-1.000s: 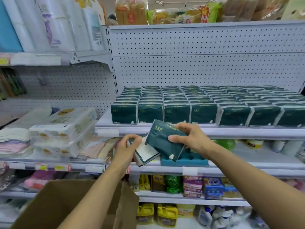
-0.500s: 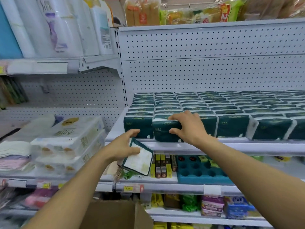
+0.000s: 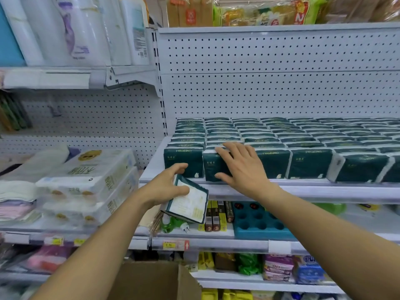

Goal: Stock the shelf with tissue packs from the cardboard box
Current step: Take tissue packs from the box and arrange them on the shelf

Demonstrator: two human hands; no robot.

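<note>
Dark green tissue packs [image 3: 307, 139] fill the white middle shelf [image 3: 324, 190] in several rows. My right hand [image 3: 242, 167] lies flat with spread fingers against the front pack [image 3: 209, 171] of the second column from the left, which stands at the shelf's front edge. My left hand [image 3: 166, 187] grips another tissue pack [image 3: 190, 204] just below the shelf edge, tilted, its white back label facing me. The open cardboard box [image 3: 151, 280] sits low between my forearms; its inside is hidden.
White multi-pack tissue bundles [image 3: 86, 182] are stacked on the shelf to the left. Below the green packs sit a blue holed tray [image 3: 259, 224] and small boxed goods [image 3: 216, 215]. Above the packs, white pegboard [image 3: 270, 83] backs an open gap.
My right hand carried its green pack up from below onto the shelf's front row and now spreads flat on it. My left hand rose slightly with its pack. The view moved closer.
</note>
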